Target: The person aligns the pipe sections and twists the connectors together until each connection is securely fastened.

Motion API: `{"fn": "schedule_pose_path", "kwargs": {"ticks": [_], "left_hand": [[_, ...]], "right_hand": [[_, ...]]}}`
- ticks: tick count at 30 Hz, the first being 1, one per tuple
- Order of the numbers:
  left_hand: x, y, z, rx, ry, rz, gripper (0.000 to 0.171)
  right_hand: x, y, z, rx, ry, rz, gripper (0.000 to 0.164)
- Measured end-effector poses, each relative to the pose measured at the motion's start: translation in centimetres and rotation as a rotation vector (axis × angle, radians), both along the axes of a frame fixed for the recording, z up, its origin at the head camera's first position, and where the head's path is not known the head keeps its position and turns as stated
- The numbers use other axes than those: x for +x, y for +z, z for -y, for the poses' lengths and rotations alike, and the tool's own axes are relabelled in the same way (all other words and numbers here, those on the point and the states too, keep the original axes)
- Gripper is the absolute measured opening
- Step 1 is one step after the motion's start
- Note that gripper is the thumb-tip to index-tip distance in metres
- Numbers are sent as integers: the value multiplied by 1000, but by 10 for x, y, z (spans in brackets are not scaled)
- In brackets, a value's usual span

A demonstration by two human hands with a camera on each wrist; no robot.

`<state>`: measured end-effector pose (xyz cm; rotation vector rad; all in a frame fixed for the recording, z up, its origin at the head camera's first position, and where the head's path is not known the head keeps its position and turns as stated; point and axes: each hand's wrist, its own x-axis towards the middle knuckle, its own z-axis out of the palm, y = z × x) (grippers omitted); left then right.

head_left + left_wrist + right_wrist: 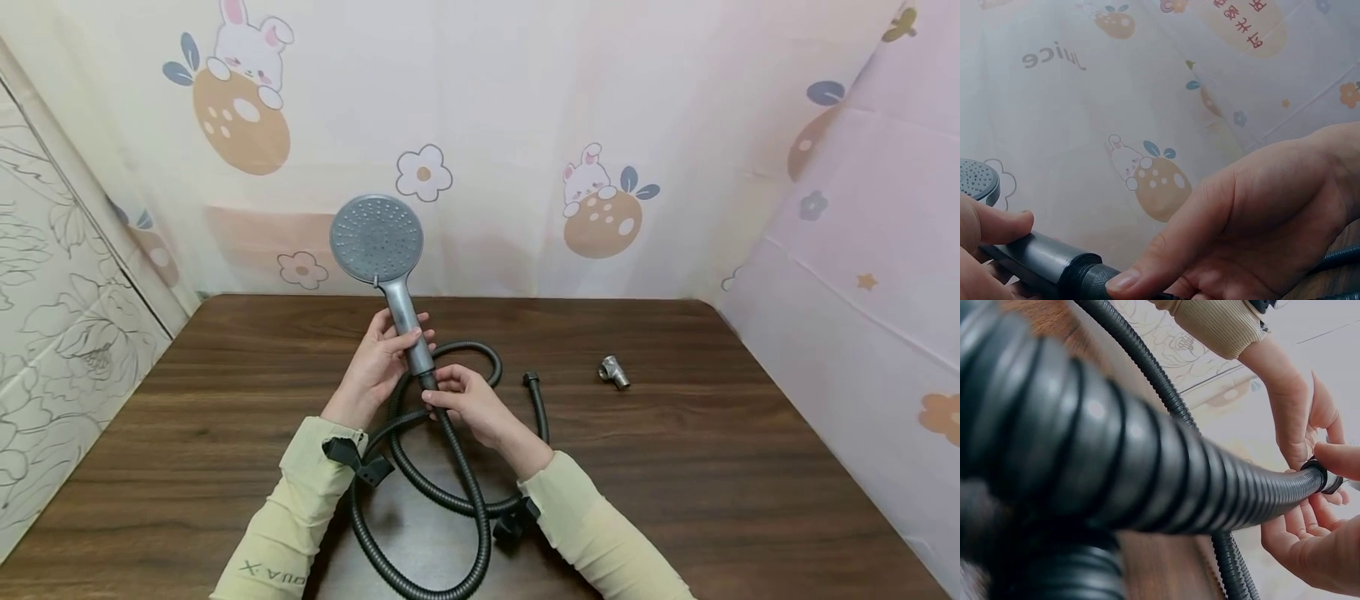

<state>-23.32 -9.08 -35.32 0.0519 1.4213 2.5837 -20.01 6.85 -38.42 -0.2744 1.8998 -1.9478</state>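
My left hand [372,367] grips the handle of a grey shower head [377,239], which is raised over the table with its round nozzle face towards me. At the handle's lower end, my right hand [480,408] pinches the dark connector [1095,280] of a black ribbed shower hose [467,471]. The connector sits up against the handle's end, its thumb side showing in the left wrist view. From there the hose [1154,469] runs down close past the right wrist camera. It loops below and between my forearms.
The hose's other end, with a hex nut [531,379], lies on the brown wooden table [712,467] beyond my right wrist. Farther right is a small chrome T-shaped fitting [614,372]. A printed curtain [510,100] hangs behind the table's far edge.
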Motion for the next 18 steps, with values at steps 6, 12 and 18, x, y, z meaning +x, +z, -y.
{"fn": "schedule_pose_path", "kwargs": {"ticks": [6,12,18], "left_hand": [[1,-1,-1,-12,-2,-1,53],[1,-2,-1,-1,3,-6,52],[1,-2,-1,-5,-2,-12,53]], "right_hand": [[0,0,-1,34,-23,-12,34],[0,-1,-1,55,-25,-17,35],[0,-2,-1,78,-20,-40,34]]}}
